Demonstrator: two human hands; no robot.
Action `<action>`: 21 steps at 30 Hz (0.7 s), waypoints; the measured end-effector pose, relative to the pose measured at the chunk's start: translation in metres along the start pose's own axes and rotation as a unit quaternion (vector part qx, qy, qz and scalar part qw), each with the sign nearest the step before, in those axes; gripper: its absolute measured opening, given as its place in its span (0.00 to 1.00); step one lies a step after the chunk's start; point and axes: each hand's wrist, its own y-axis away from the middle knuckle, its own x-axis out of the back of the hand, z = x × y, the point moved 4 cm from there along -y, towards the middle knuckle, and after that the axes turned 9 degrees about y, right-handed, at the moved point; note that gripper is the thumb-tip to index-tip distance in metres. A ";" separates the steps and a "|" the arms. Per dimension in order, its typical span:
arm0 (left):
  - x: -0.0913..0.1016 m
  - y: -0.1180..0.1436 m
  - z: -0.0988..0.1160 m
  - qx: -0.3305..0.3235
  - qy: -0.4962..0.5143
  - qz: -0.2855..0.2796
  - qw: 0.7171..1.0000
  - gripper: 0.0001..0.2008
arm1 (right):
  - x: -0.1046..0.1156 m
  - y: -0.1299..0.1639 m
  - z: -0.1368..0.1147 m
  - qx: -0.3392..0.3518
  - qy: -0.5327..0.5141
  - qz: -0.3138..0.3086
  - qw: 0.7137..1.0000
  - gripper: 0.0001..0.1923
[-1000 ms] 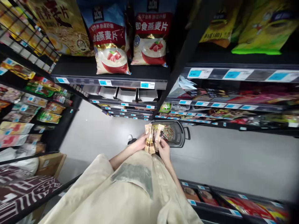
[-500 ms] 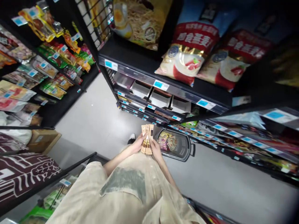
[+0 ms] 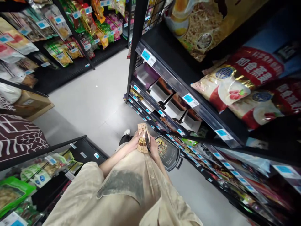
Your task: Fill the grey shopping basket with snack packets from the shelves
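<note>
Both of my hands hold a small stack of tan and brown snack packets (image 3: 142, 141) in front of my waist. My left hand (image 3: 134, 142) grips the stack's left side and my right hand (image 3: 154, 147) its right side. Just beyond the right hand, a dark shopping basket (image 3: 172, 157) with colourful packets inside sits on the grey floor by the shelf foot. My cream shirt (image 3: 122, 191) fills the lower middle of the view.
A black shelf unit (image 3: 188, 100) on the right carries white display boxes, large oat bags (image 3: 237, 88) and blue price tags. Snack shelves line the far left (image 3: 47, 37). A low shelf (image 3: 47, 163) stands at lower left, a cardboard box (image 3: 30, 102) beside it.
The view has swung left, so the shelves slid to the right. My hands have squared the fanned packets into a tighter stack. The basket appears shifted right of my hands.
</note>
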 end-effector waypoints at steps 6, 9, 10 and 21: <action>-0.008 -0.024 -0.008 -0.023 0.030 0.022 0.999 0.27 | 0.010 -0.022 -0.019 0.055 0.130 0.019 0.990 0.23; -0.011 -0.042 -0.016 -0.046 0.039 0.041 0.997 0.28 | 0.022 -0.042 -0.024 0.086 0.159 -0.043 0.983 0.22; -0.011 -0.049 -0.019 -0.060 0.042 0.049 0.996 0.29 | 0.024 -0.049 -0.024 0.092 0.151 -0.083 0.981 0.22; -0.014 -0.119 -0.058 -0.153 0.133 0.152 0.967 0.23 | 0.017 -0.137 0.001 0.068 0.216 -0.295 0.928 0.39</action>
